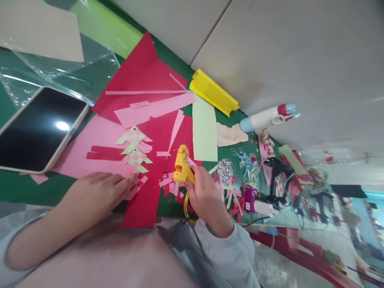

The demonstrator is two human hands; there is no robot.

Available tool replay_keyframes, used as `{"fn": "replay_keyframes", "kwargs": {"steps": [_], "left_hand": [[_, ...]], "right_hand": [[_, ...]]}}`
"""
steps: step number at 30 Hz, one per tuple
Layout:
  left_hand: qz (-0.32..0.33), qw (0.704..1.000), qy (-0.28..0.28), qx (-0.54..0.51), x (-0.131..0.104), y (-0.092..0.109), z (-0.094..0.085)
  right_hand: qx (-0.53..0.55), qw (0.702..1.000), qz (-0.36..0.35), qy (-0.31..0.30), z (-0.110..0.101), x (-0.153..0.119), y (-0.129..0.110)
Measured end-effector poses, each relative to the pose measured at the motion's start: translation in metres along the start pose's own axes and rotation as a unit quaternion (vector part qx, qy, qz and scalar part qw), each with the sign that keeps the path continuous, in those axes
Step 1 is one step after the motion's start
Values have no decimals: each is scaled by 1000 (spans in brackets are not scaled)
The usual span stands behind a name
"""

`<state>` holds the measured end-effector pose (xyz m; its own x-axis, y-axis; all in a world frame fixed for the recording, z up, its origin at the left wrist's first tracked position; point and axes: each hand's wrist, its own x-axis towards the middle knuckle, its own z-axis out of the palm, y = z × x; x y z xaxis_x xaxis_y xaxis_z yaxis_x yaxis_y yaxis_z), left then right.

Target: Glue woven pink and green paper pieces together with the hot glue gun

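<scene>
At the bottom of the frame the two forearms come in, the right one in a grey sleeve. The right hand (207, 196) sits low centre, fingers wrapped firmly round the grip of a yellow glue gun (181, 167) whose nozzle points up the frame over a red sheet (147, 200). Left of it, the left hand (96, 190) lies flat, fingers straight and close together, holding nothing; its tips press the lower edge of a woven pink-and-green paper piece (135, 154) lying mid-frame on a pink sheet (90, 140).

This looks like the gluing stage of the weave: strip ends pinned down, gun ready. The next move seems to call for bringing the nozzle to a loose strip end while the flat hand keeps it from shifting.

Farther off, a dark tablet (39, 128) lies at left, a pale green strip (204, 130) at centre, a yellow folded card (213, 92) above it, and a white bottle (267, 117) at upper right.
</scene>
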<state>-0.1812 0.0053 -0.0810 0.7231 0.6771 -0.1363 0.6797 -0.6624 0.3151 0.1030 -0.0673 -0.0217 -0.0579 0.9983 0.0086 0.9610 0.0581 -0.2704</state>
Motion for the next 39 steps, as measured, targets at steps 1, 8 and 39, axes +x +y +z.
{"fn": "replay_keyframes", "kwargs": {"steps": [1, 8, 39], "left_hand": [[-2, 1000, 6, -5, 1, 1, 0], [5, 999, -15, 31, 1, 1, -7], [131, 978, 147, 64, -11, -18, 7]], "right_hand": [[-34, 999, 1, -5, 4, 2, -1], [-185, 978, 44, -90, 10, 21, -10], [-70, 961, -208, -166, 21, 38, -57]]}}
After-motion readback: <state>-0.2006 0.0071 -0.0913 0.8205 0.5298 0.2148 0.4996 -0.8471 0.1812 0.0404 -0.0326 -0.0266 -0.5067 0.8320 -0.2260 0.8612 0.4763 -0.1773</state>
